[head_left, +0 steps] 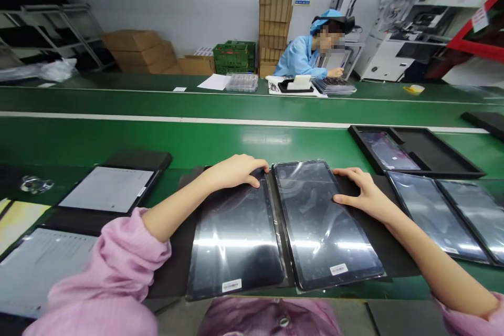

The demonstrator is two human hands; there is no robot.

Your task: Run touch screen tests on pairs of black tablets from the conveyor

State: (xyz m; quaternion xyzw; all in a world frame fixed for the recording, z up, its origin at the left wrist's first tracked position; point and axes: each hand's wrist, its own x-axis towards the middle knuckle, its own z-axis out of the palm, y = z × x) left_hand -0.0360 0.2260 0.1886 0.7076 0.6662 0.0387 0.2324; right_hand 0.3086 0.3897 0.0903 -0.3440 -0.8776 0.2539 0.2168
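Two dark glossy tablet panels lie side by side on a black mat in front of me. My left hand (pixel 236 170) rests flat, fingers stretched, on the top edge of the left panel (pixel 234 241). My right hand (pixel 360 191) lies with fingers spread on the right edge of the right panel (pixel 323 226), which is wrapped in clear film. Each panel carries a small white label near its lower edge. Neither hand grips anything.
More panels (pixel 441 215) lie to the right, below a black tray (pixel 433 155) holding another one. Black trays with white sheets (pixel 106 189) sit at left. A green conveyor belt (pixel 197 142) runs across. A person in blue (pixel 303 55) works at the far side, near cardboard boxes (pixel 275 21).
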